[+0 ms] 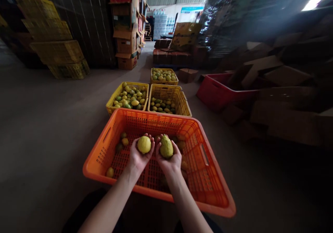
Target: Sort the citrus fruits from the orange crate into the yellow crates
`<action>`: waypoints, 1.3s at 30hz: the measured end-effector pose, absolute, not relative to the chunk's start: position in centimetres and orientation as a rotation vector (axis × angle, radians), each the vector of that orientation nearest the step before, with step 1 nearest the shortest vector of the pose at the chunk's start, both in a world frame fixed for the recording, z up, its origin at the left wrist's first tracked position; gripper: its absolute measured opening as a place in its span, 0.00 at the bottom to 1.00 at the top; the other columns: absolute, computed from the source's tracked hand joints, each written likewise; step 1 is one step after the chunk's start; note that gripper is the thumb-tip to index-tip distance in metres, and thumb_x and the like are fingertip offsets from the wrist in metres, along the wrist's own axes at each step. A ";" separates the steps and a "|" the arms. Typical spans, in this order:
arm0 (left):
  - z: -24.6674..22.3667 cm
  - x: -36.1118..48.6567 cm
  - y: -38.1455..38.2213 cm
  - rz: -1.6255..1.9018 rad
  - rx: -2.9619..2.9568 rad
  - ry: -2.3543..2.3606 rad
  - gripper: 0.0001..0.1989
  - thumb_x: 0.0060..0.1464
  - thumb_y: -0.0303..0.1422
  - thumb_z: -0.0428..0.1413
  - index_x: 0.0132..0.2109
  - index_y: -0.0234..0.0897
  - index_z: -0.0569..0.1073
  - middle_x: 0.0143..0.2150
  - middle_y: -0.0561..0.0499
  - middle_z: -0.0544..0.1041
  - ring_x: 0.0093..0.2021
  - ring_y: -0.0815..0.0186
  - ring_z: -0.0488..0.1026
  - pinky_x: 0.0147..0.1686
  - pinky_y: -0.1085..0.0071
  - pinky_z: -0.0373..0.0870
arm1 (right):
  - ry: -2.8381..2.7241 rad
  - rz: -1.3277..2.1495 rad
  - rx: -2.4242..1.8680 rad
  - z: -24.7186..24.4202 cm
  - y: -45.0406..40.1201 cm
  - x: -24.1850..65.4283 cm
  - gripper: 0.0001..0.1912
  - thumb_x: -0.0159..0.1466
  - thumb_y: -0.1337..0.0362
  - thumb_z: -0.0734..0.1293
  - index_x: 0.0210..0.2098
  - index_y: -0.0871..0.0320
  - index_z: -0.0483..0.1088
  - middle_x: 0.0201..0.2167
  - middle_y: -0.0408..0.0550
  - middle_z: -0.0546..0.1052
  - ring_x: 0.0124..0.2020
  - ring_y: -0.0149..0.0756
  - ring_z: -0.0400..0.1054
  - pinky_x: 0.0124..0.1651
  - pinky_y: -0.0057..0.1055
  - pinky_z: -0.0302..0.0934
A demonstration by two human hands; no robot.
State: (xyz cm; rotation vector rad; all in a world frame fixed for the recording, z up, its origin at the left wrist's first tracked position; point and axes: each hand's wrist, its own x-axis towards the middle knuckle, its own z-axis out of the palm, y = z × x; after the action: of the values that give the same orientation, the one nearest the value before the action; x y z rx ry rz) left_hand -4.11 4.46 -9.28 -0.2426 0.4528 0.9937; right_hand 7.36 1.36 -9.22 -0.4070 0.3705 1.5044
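Observation:
Palm up, my left hand [139, 158] cups a round yellow lemon [144, 144]. Beside it my right hand [170, 161] holds a longer, bumpy yellow-green lemon [166, 147], also on an upturned palm. Both hands are above a large orange crate [213, 156]. Inside that crate, a few lemons [110, 172] lie at the left, and several more lie at the right, partly hidden by my right hand and arm.
Beyond the orange crate stand three yellow crates [185, 102] holding green and yellow lemons. A red crate [221, 94] and loose cardboard [291, 118] are at the right. Stacked yellow crates [58, 50] stand at the left, cardboard boxes [125, 45] behind.

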 end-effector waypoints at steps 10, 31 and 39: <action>-10.5 -3.0 3.7 0.863 -0.234 0.459 0.12 0.47 0.26 0.48 0.38 0.28 0.73 0.33 0.43 0.76 0.38 0.62 0.74 0.33 0.69 0.73 | 0.367 1.485 -0.393 -9.0 1.1 8.5 0.11 0.56 0.67 0.59 0.36 0.59 0.71 0.31 0.46 0.77 0.36 0.32 0.71 0.31 0.26 0.68; -10.0 -2.7 4.1 1.099 -0.081 0.357 0.19 0.52 0.25 0.43 0.47 0.38 0.73 0.49 0.45 0.73 0.55 0.57 0.64 0.49 0.59 0.66 | 0.285 1.424 -0.354 -9.1 1.1 8.6 0.19 0.50 0.70 0.57 0.39 0.57 0.71 0.35 0.47 0.77 0.44 0.38 0.69 0.46 0.44 0.64; -10.6 -2.4 4.6 1.083 -0.164 0.337 0.19 0.51 0.25 0.44 0.47 0.35 0.73 0.46 0.44 0.75 0.52 0.59 0.67 0.48 0.62 0.67 | 0.289 1.424 -0.386 -9.8 1.8 8.4 0.19 0.49 0.70 0.58 0.39 0.56 0.71 0.34 0.46 0.77 0.41 0.40 0.70 0.44 0.45 0.65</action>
State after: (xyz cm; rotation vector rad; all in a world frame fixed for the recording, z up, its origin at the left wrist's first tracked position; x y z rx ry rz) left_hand -2.42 4.56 -10.59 -0.1639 0.3373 1.0835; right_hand 8.38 1.82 -9.80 -0.3858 0.2895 1.4235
